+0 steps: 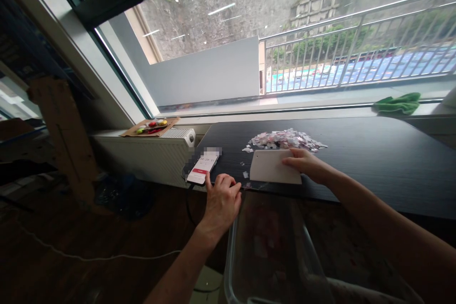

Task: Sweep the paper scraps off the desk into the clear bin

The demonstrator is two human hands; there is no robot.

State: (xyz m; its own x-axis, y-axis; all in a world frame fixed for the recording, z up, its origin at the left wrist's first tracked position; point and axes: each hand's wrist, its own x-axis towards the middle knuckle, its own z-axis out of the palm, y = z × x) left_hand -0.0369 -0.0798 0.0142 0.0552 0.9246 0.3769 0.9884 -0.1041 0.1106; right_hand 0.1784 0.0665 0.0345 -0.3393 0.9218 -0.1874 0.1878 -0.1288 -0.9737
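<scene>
My right hand [302, 165] grips the right end of a flat white card [269, 168], thumb on its upper face. The card has a small hole near its upper left corner and lies at the front edge of the dark table [377, 166]. Just behind it is a heap of small pale pink and white paper-like scraps [285, 139]. A few loose scraps [245, 174] are left of the card. My left hand [224, 194] is at the table's front edge with bent fingers and the thumb apart, holding nothing visible. Its thumb is close to the phone's lower corner.
A phone [202, 169] with a lit screen lies at the table's left end. Below the front edge stands a clear plastic bin [231, 266]. A radiator [142, 156] bears cardboard with colourful items. A green cloth [399, 103] rests on the sill by the window.
</scene>
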